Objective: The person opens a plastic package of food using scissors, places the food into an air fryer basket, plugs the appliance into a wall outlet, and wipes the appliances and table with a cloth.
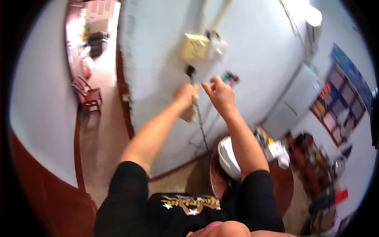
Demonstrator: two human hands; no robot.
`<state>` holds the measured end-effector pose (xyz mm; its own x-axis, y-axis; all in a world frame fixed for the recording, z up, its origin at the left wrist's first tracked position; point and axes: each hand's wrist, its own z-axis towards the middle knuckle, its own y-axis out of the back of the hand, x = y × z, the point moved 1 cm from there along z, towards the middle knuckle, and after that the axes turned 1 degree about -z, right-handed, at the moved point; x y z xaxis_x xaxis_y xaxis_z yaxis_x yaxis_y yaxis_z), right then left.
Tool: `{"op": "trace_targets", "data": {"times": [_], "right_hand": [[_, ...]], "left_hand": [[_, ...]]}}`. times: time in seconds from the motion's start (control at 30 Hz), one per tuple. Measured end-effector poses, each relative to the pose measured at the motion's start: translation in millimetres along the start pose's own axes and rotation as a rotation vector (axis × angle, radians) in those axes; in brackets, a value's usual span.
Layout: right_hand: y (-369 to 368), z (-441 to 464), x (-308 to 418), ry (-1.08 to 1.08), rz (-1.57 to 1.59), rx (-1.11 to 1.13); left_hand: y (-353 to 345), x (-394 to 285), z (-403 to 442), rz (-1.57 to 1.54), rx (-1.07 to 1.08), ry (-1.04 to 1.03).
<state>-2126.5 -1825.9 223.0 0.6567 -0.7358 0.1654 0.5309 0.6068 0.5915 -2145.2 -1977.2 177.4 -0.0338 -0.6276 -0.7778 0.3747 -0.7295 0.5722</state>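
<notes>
Just below the yellowish wall socket (195, 47), my left hand (185, 94) is closed round a black power cord (201, 128) near its black plug (190, 71). The plug points up and stands apart from the socket. A beige cloth (189, 113) hangs under the same hand. My right hand (219, 94) is raised just to the right of the cord, its fingers bent and apart, with nothing between them. The cord runs down towards a white appliance (229, 158) on a round brown table (285, 185). Both hands are slightly blurred.
A white switch box (218, 49) is beside the socket. A small coloured object (231, 78) is on the wall. A doorway at the left shows a red-brown chair (89, 96). To the right are a pale fridge (294, 100), a window (338, 104) and cluttered shelving (316, 158).
</notes>
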Motion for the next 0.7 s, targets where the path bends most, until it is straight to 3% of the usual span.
{"op": "trace_targets", "data": {"times": [0.1,0.17,0.2,0.23,0.3,0.33,0.4,0.43,0.5,0.57,0.63,0.7], "right_hand": [[14,-44,-84,-0.134,-0.225,0.245],[34,-88,-145,-0.457,-0.111,0.506],[26,-121,-196,-0.298,-0.363,0.604],[26,-157,-221,-0.311,-0.459,0.711],[8,-236,-254,-0.556,-0.299,1.073],[-17,-285,-273,-0.918,-0.194,1.178],[-33,-354,-259,-1.536,0.611,0.919],[-59,-399,-272,-1.721,1.018,0.693],[-97,-442,-280,-2.095,1.216,0.001],[-111,-470,-296,-2.088,1.580,-0.418],[-101,-440,-273,-2.050,1.252,-0.547],[-109,-437,-286,-2.057,1.268,-0.667]], "left_hand": [[9,25,-8,-0.101,0.002,-0.034],[18,38,-23,-0.355,0.139,0.037],[19,51,-27,-0.359,0.155,-0.005],[20,60,-28,-0.366,0.152,-0.065],[19,81,-43,-0.474,0.205,-0.086],[18,86,-55,-0.469,0.212,-0.062],[15,103,-77,-0.459,0.240,-0.013],[13,115,-87,-0.454,0.266,0.013],[7,129,-115,-0.388,0.229,0.087],[4,139,-147,-0.394,0.192,0.166],[4,160,-177,-0.426,0.154,0.256],[10,156,-204,-0.451,0.089,0.344]]}}
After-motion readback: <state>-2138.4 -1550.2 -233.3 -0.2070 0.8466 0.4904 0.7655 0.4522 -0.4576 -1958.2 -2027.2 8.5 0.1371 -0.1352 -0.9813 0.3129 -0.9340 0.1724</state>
